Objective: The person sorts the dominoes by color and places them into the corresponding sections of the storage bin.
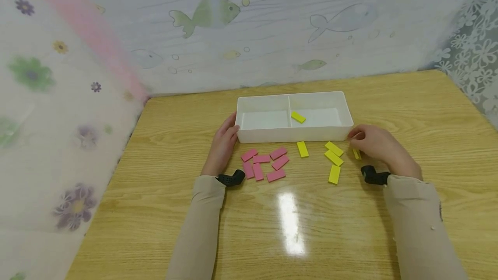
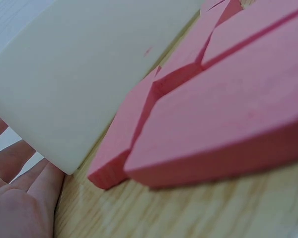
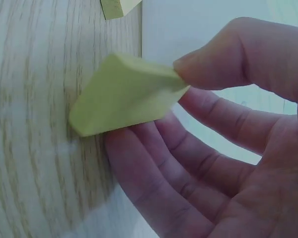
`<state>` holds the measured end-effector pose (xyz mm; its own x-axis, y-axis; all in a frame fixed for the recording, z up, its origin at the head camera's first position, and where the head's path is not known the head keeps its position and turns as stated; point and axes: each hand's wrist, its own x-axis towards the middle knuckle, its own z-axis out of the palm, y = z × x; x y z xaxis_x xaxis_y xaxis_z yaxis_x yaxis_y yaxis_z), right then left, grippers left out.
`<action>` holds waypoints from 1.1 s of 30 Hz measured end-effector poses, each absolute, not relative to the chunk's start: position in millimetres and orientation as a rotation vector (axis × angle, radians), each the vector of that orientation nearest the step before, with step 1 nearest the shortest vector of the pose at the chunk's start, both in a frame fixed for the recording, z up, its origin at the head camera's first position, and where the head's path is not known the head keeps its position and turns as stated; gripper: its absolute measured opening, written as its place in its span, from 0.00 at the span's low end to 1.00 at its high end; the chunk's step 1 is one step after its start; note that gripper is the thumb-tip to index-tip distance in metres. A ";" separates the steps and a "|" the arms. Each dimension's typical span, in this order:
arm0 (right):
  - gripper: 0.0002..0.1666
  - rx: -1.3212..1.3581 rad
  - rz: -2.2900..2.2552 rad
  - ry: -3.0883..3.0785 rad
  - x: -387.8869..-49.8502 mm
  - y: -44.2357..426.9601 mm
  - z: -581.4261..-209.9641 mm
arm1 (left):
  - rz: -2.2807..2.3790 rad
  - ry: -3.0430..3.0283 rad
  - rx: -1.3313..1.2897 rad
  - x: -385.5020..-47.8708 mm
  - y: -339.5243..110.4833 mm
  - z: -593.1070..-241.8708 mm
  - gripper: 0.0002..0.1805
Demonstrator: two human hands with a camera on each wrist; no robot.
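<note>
A white two-compartment box (image 1: pixel 264 135) stands on the table. My left hand (image 1: pixel 223 144) rests against its left end, the fingers (image 2: pixel 12 161) fairly straight along that wall. Close to this hand lie several pink blocks (image 1: pixel 261 159), flat on the table in front of the box. At the box's front right corner, my right hand (image 1: pixel 377 141) pinches a yellow block (image 3: pixel 124 96) between thumb and fingers, tilted just above the wood. One yellow block (image 1: pixel 298 117) is in the right compartment, beside the divider. Other yellow blocks (image 1: pixel 334 175) lie in front of the box.
The wooden table (image 1: pixel 155 211) meets a fish-printed wall covering (image 1: pixel 264 46) behind the box and a flower-printed one (image 1: pixel 58 141) on the left. Light glares off the table (image 1: pixel 289 224) near the middle. Black wrist devices (image 1: pixel 232 178) are worn on both arms.
</note>
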<state>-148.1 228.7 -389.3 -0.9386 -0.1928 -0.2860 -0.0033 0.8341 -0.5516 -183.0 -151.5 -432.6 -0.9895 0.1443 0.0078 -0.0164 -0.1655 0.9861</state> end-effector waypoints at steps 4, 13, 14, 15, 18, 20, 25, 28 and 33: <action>0.20 -0.121 -0.876 2.659 -149.1 230.7 -390.3 | 2.316 1.957 0.151 -183.3 -151.3 -432.4 0.25; 0.25 -0.024 -1.044 2.598 -148.3 233.4 -392.9 | 2.348 1.909 0.148 -182.8 -152.8 -432.9 0.25; 0.25 -0.013 -1.056 2.599 -148.4 233.7 -393.2 | 2.347 1.911 0.152 -182.8 -152.9 -432.9 0.25; 0.26 -0.001 -1.070 2.598 -148.6 234.1 -393.6 | 2.346 1.913 0.156 -182.8 -152.9 -432.8 0.25; 0.27 0.022 -1.099 2.599 -149.0 235.0 -394.3 | 2.342 1.921 0.171 -183.1 -152.9 -432.7 0.25; 0.28 0.028 -1.106 2.600 -149.4 235.4 -395.0 | 2.337 1.932 0.171 -182.7 -153.0 -432.4 0.25; 0.27 0.024 -1.075 2.632 -149.8 234.8 -397.2 | 2.340 1.932 0.170 -183.1 -152.6 -432.8 0.25; 0.24 -0.004 -1.059 2.651 -149.8 234.1 -398.5 | 2.341 1.927 0.170 -183.6 -152.2 -433.3 0.25; 0.19 -0.056 -1.034 2.674 -149.9 234.2 -399.8 | 2.341 1.923 0.175 -183.2 -151.6 -433.0 0.25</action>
<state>-149.9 234.2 -399.8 -0.9618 -0.1333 -0.2390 0.0621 0.7442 -0.6651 -183.2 -151.6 -433.0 -0.9876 0.1555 0.0207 -0.0099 -0.1935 0.9811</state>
